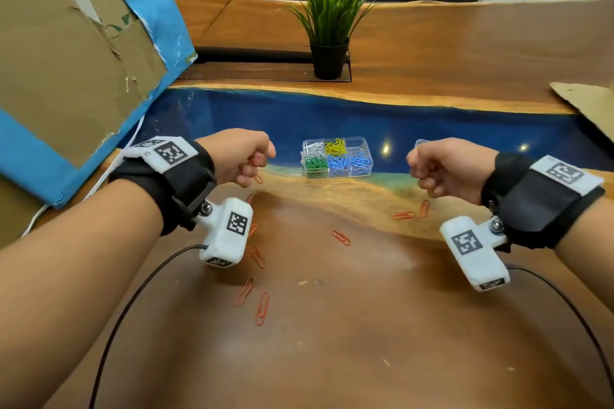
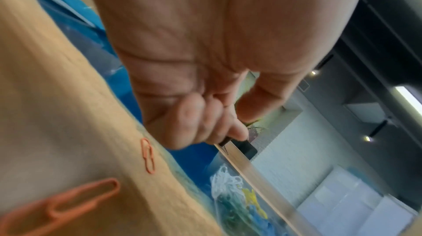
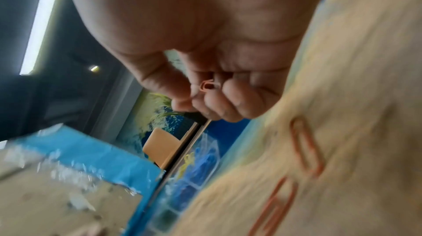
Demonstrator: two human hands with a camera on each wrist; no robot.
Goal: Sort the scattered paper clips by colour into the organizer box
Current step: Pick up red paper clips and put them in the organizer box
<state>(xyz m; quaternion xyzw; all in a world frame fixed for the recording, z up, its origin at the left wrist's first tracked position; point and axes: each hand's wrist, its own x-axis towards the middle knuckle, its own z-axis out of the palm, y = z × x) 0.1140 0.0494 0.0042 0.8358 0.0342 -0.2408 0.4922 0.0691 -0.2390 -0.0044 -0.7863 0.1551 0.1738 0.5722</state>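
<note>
My right hand (image 3: 205,70) pinches an orange clip (image 3: 206,85), looped end toward my palm; left hand (image 1: 244,156) curled, contents unclear; organizer box (image 1: 336,158) between them holds colour-sorted clips

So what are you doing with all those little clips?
A person is sorting paper clips by colour into a clear organizer box. White, yellow, green and blue ones are already in its compartments. Only orange clips are scattered on the wooden table. The right hand pinches an orange clip in its curled fingers. The left hand is curled too, just above another orange one; whether it holds anything is unclear.
</note>
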